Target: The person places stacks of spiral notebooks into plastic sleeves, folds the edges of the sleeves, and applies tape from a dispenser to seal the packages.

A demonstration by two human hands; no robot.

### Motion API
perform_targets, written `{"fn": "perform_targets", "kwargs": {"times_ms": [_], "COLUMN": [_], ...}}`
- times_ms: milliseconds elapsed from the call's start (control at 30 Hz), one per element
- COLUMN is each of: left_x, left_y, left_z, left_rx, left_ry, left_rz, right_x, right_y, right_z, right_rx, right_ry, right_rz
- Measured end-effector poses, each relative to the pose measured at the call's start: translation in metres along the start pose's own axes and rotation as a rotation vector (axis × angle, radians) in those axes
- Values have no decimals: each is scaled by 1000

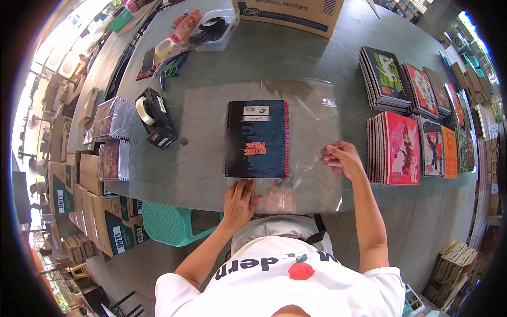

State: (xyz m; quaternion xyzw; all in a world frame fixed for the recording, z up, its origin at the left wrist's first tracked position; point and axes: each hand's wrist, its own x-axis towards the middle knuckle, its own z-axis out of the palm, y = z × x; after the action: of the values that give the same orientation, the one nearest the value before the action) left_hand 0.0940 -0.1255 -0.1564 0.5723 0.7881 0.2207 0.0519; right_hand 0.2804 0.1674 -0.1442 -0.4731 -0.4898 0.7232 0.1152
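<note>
A dark spiral notebook [257, 138] lies face up on a sheet of clear plastic wrap [311, 121] spread over the grey table [285, 63]. My left hand [240, 201] rests flat with fingers spread on the near edge of the plastic, just below the notebook. My right hand [342, 157] pinches the plastic's right edge, to the right of the notebook.
A black tape dispenser [155, 117] stands left of the notebook. Stacks of colourful notebooks [406, 142] fill the right side. A cardboard box [288, 13] and a clear tub [214, 29] sit at the far edge. Wrapped bundles [113, 137] and a green stool [169, 222] are left.
</note>
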Motion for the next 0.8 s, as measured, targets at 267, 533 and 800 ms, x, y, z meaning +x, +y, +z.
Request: {"fn": "perform_targets", "kwargs": {"times_ms": [267,533,800], "left_x": [20,167,183], "left_y": [-5,-79,-72], "left_z": [-33,-42,-25], "left_rx": [-164,-22,-267], "left_ry": [-45,316,195], "left_rz": [132,51,-78], "right_x": [-2,-10,-7], "right_y": [-14,-62,-83], "right_z": [12,47,178], "right_rx": [-91,-665,-1211], "right_ry": [13,-160,-369], "right_rz": [34,42,-312]}}
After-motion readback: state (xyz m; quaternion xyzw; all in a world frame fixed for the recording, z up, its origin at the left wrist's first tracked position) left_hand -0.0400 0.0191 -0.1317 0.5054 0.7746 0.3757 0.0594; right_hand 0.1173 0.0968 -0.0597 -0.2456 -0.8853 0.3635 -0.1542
